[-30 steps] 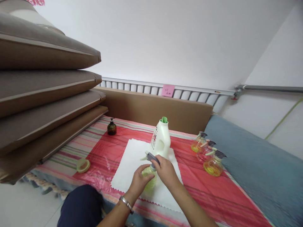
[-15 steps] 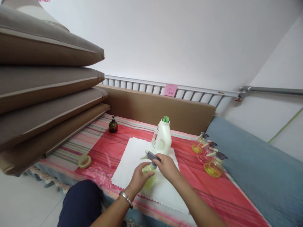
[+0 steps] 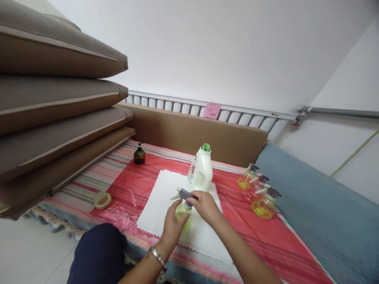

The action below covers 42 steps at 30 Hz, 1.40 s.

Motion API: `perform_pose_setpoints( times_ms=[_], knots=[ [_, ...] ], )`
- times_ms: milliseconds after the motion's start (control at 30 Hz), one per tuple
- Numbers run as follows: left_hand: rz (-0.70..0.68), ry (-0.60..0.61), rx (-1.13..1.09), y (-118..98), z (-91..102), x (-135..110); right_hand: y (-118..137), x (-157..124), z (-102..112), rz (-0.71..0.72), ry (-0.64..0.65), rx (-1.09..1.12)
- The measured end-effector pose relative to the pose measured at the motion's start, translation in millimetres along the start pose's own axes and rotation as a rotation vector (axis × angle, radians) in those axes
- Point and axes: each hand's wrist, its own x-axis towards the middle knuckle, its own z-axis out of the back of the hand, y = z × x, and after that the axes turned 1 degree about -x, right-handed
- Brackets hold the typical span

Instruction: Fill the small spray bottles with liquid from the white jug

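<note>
My left hand (image 3: 173, 223) is wrapped round the body of a small clear spray bottle (image 3: 182, 210) with yellow-green liquid in it. My right hand (image 3: 204, 205) is closed over the bottle's grey spray head (image 3: 184, 193), whose pale trigger points left. The bottle stands on a white cloth (image 3: 161, 201) spread over a red plastic sheet (image 3: 133, 185). Just behind it stands a white detergent jug (image 3: 200, 171) with its green spout uncovered.
Three more spray bottles (image 3: 258, 192) with yellow liquid stand at the right by a blue cover (image 3: 310, 205). A dark pump bottle (image 3: 139, 155) is at the back left, a pale green cap (image 3: 102, 200) at the front left. Stacked brown cushions (image 3: 53, 106) overhang the left.
Both hands have stayed on the spray bottle. The left hand's fingers have shifted a little higher up its body, and the view has drifted slightly.
</note>
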Motion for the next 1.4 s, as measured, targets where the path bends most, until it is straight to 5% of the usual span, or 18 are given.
perform_pose_setpoints(
  times_ms=[300,667,900,1133,1400],
  knots=[
    [0.024,-0.176,-0.027,-19.2,-26.1,2.7,5.5,-0.6,-3.8,-0.004,-0.001,-0.025],
    [-0.074,0.123,-0.063,-22.0,-5.7,10.2,5.7,2.6,1.2,-0.002,-0.001,-0.053],
    [0.032,-0.041,-0.04,-21.1,-11.3,8.5,8.2,1.3,-3.0,-0.005,-0.007,-0.03],
    [-0.094,0.099,-0.018,-15.1,-0.2,11.5,6.8,3.5,-1.6,0.014,-0.014,0.014],
    [-0.127,0.108,0.034,-13.1,-2.0,9.6,-6.2,2.7,-13.8,0.016,-0.085,0.131]
  ],
)
